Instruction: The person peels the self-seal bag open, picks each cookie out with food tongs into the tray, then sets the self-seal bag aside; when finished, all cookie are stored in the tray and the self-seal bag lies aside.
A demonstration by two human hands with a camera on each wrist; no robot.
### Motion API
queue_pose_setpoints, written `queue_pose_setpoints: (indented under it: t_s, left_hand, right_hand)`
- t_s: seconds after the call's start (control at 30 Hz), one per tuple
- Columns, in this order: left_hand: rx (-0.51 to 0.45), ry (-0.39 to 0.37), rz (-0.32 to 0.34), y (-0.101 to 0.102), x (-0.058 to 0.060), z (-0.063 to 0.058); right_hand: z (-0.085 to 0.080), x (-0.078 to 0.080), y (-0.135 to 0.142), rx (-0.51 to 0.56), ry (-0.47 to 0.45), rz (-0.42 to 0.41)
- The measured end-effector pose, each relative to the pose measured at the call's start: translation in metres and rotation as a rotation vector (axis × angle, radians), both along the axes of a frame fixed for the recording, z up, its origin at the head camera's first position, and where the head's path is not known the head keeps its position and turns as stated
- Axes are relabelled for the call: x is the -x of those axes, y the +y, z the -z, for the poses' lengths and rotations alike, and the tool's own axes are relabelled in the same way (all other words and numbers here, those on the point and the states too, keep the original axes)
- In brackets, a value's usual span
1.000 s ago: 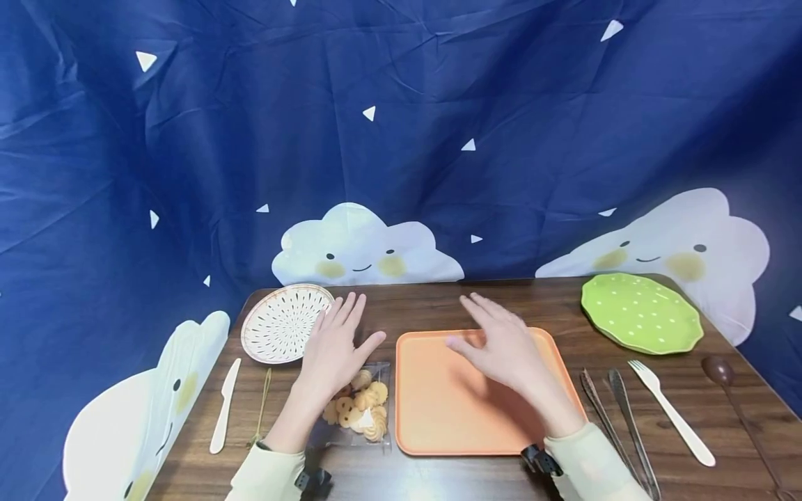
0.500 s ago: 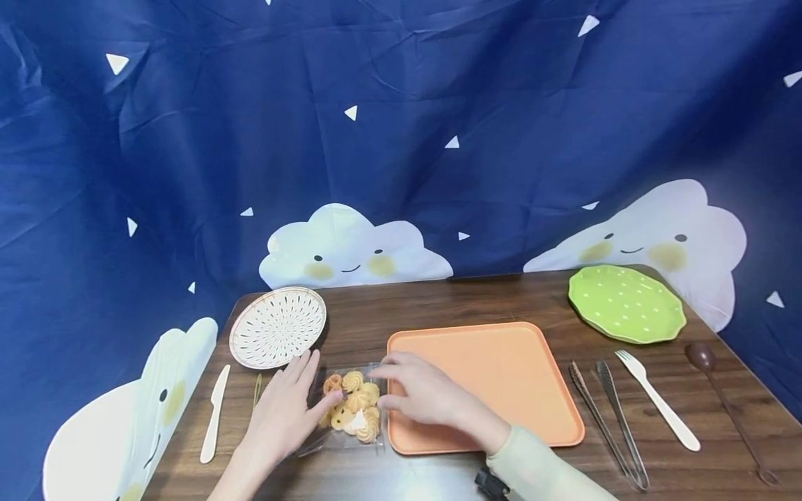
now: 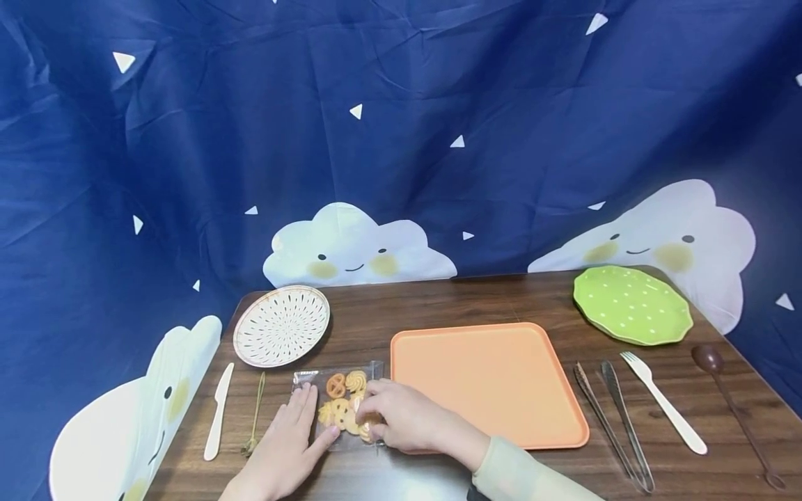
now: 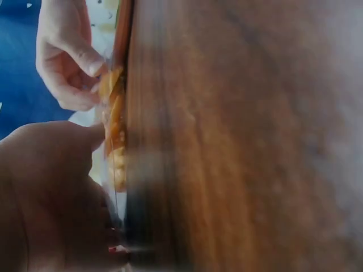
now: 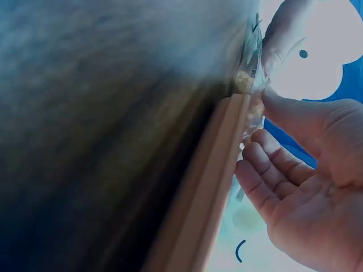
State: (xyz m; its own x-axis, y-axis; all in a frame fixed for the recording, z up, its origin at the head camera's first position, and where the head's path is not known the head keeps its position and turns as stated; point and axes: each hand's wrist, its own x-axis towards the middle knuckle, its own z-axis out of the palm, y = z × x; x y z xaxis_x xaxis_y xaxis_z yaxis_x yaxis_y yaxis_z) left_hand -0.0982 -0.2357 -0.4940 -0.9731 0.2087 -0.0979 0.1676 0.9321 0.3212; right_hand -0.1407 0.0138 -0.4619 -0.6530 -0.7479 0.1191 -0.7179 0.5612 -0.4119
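Observation:
A clear plastic bag of cookies (image 3: pixel 338 410) lies on the table left of the orange tray (image 3: pixel 482 383). It holds swirled cookies, a pretzel-shaped one and others. My left hand (image 3: pixel 282 438) rests on the bag's left side, fingers straight and thumb stretched toward the cookies. From the right, my right hand (image 3: pixel 416 421) reaches over the tray's edge, and its curled fingers and thumb pinch the top of the bag. In the right wrist view the thumb lies against the crinkled film of the bag (image 5: pixel 255 105). Part of the cookies is hidden under the right hand.
A white knife (image 3: pixel 218 414) and a thin greenish strand-like item (image 3: pixel 257 414) lie at left, below a white patterned plate (image 3: pixel 282 327). On the right are metal tongs (image 3: pixel 617 424), a white fork (image 3: pixel 664 403), a brown long-handled spoon (image 3: pixel 733 403) and a green dotted plate (image 3: pixel 633 306).
Both hands have come down from above the table to the bag of cookies. The right hand has moved left from over the tray, and its fingers have closed on the bag.

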Motion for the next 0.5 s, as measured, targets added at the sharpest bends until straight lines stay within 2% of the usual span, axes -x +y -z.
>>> queue_pose_setpoints:
  t_s: [0.1, 0.27, 0.5]
  left_hand:
    - [0.005, -0.003, 0.001, -0.003, -0.004, 0.003]
    - [0.037, 0.034, -0.001, -0.01, -0.007, 0.008]
    - [0.064, 0.095, 0.016, -0.015, -0.008, 0.012]
  right_hand:
    - [0.004, -0.002, -0.002, 0.016, -0.009, -0.009]
    - [0.005, -0.002, -0.005, 0.033, 0.011, -0.068]
    - [0.005, -0.004, -0.01, 0.004, 0.105, -0.092]
